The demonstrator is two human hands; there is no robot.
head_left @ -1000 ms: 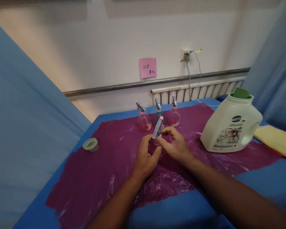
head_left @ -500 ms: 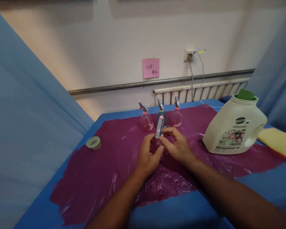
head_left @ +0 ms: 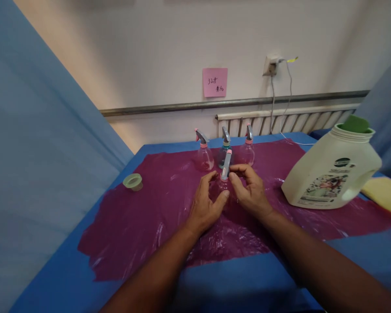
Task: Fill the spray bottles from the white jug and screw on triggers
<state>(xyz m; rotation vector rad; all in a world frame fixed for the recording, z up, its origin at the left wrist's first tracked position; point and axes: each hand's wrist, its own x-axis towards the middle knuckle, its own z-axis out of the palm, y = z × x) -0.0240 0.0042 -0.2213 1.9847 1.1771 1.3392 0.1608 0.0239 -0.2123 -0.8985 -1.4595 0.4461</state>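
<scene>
The half-curled left hand [head_left: 207, 203] held the front spray bottle [head_left: 226, 167] over the purple sheet [head_left: 156, 195] — the right hand [head_left: 251, 191] loosely pinched its collar [head_left: 224, 178] — and a lopsided push risked tipping it

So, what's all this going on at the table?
A person is handling a spray bottle: the left hand is cupped around its body, and the right hand has its fingertips at the base of the gray spray head, which is in place. Three more spray bottles stand just behind, on the purple plastic sheet. A big cream jug stands to the right.
</scene>
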